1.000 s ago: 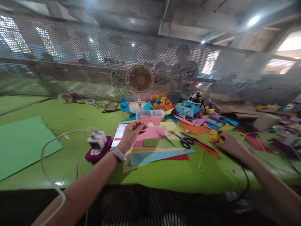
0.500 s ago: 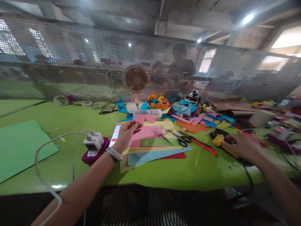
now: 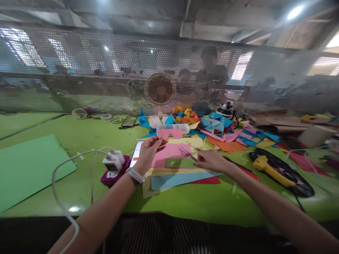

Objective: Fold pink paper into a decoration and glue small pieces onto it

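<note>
My left hand (image 3: 147,152), with a white watch on its wrist, pinches a small pink paper cutout (image 3: 170,133) and holds it up over a stack of coloured paper sheets (image 3: 174,173). Further right, my right hand (image 3: 212,161) rests on that stack with its fingers curled over the handles of black scissors (image 3: 198,149), whose blades stick out to the left. Metal tweezers (image 3: 186,153) lie on the pink sheet just left of it. A yellow glue gun (image 3: 272,171) lies alone on a black mat (image 3: 296,183), well right of my right hand.
A phone (image 3: 137,151) and a purple block with white plugs (image 3: 113,165) and cable sit by my left wrist. A big green sheet (image 3: 26,169) lies far left. A small fan (image 3: 160,90), a white tube (image 3: 176,127) and folded paper shapes (image 3: 209,125) stand before a mesh screen; people sit behind it.
My right hand has let go of the yellow glue gun and moved left onto the scissors. My left hand keeps the pink cutout raised.
</note>
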### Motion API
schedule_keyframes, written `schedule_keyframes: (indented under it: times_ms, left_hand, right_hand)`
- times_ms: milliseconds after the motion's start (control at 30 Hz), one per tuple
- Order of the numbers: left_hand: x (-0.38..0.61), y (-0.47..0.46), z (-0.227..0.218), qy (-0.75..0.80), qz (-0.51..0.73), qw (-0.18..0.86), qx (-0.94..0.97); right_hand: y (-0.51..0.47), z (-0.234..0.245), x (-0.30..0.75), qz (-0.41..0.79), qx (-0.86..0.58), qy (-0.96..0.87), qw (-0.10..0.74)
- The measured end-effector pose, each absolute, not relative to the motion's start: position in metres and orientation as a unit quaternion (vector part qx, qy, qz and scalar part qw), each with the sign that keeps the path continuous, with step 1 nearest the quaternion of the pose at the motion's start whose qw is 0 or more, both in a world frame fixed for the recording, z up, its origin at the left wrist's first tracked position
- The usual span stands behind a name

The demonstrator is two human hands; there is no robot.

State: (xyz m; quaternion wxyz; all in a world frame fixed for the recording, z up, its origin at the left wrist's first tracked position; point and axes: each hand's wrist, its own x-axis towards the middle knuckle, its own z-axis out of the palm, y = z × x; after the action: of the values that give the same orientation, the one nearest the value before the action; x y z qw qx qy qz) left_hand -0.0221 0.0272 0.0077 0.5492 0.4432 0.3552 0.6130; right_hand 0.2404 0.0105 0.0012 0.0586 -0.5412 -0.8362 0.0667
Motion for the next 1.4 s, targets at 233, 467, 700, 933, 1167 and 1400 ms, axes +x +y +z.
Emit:
schedule_keyframes:
  times_ms: [233, 467, 700, 933, 1167, 1400]
  left_hand:
    - [-0.021, 0.026, 0.006, 0.355, 0.619, 0.56, 0.422]
    - [-0.024, 0.027, 0.005, 0.348, 0.634, 0.555, 0.411]
    - [-0.024, 0.028, 0.005, 0.347, 0.635, 0.561, 0.403]
    - [-0.026, 0.028, 0.002, 0.349, 0.634, 0.568, 0.392]
    - [-0.03, 0.032, -0.002, 0.355, 0.633, 0.579, 0.372]
    - [-0.034, 0.04, -0.008, 0.365, 0.63, 0.584, 0.36]
  right_hand:
    - [0.016, 0.006, 0.253, 0.262, -0.588, -0.739, 0.198]
    - [0.027, 0.042, 0.254, 0.383, -0.542, -0.608, 0.437]
    - [0.058, 0.045, 0.238, 0.317, -0.515, -0.63, 0.488]
    - [0.075, 0.024, 0.246, 0.114, -0.595, -0.698, 0.382]
    - [0.071, 0.008, 0.24, 0.305, -0.538, -0.647, 0.447]
    - [0.063, -0.027, 0.2, 0.53, -0.423, -0.562, 0.473]
